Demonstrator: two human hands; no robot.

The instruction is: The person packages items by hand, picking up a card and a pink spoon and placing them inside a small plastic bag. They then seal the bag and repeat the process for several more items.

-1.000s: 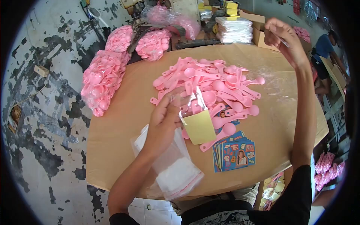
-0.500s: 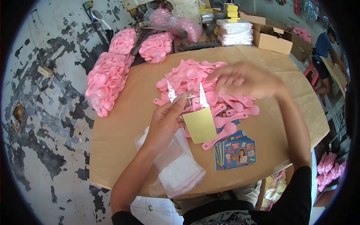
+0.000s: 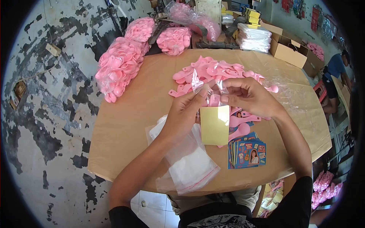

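A small clear plastic bag (image 3: pixel 195 80) with a yellowish card (image 3: pixel 215 126) in its lower part hangs between my two hands. Part of a pink spoon shows just above the card. My left hand (image 3: pixel 187 111) pinches the bag's upper left side between thumb and fingers. At the upper right side, the thumb and fingers of my right hand (image 3: pixel 251 97) are closed on the plastic. Behind them lies a pile of pink spoons (image 3: pixel 213 68). Below my left forearm is a stack of clear bags (image 3: pixel 192 169); blue printed cards (image 3: pixel 249 155) lie fanned to its right.
Large bags of pink spoons (image 3: pixel 121 66) line the table's (image 3: pixel 125 129) back left. White packs (image 3: pixel 254 37) and an open cardboard box (image 3: pixel 291 51) stand behind the table. Clear film scraps (image 3: pixel 283 95) lie at right. A person (image 3: pixel 336 72) sits at far right.
My right hand, blurred above the spoon pile before, has come left and closed on the bag's top. The card now hangs straighter. The whole view has shifted slightly.
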